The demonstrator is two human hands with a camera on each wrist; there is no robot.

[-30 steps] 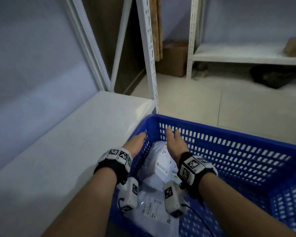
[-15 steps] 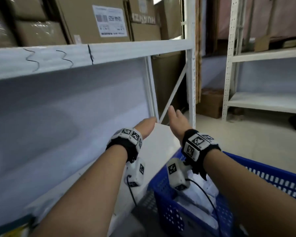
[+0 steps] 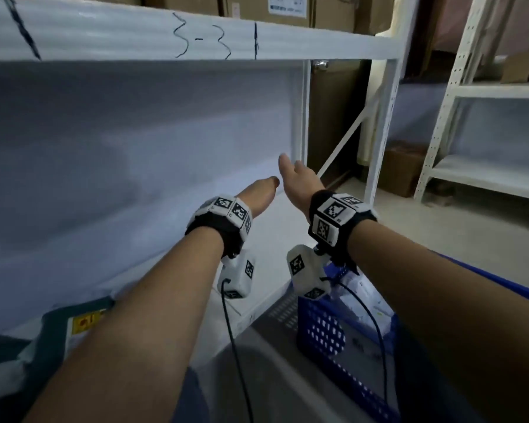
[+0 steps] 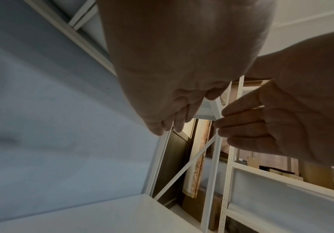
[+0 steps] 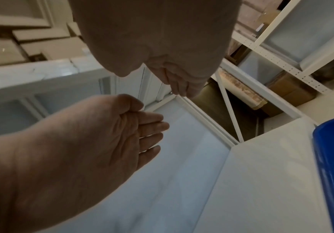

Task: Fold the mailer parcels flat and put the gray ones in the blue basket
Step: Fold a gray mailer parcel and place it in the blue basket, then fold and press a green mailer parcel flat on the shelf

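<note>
Both hands empty: left hand (image 3: 258,195) and right hand (image 3: 298,181) hang loose-fingered over the white shelf (image 3: 275,239). Parcels (image 3: 364,297) sit in the blue basket (image 3: 327,331) below. Looks between rounds; next means grabbing another mailer, maybe that dark one (image 3: 58,328).

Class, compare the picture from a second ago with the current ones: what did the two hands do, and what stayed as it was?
Both hands rose out of the blue basket and now hang over the white shelf, empty. The left hand and right hand have straight fingers and hold nothing. The pale parcels stayed in the basket, which stands beside the shelf as before.
</note>
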